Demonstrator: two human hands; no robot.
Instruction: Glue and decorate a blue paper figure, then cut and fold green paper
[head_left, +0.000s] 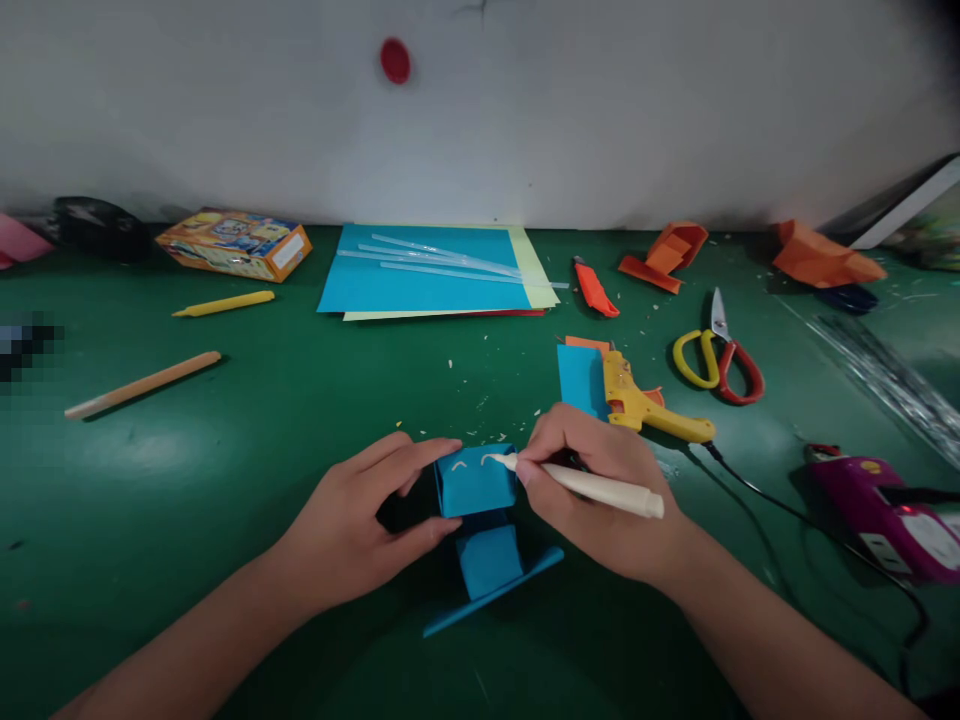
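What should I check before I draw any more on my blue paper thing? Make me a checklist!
1. Blue paper piece held steady: ok, the left hand has its fingers at the top edge and thumb at the bottom.
2. White pen held properly: ok, the right hand grips it near the tip.
3. Both pale curved marks there: ok, one left and one right, with the pen tip at the right one.
4. Scissors away from your fingers: ok, they lie beyond the glue gun.
5. Glue gun cool: cannot tell, and it lies close to your right hand.
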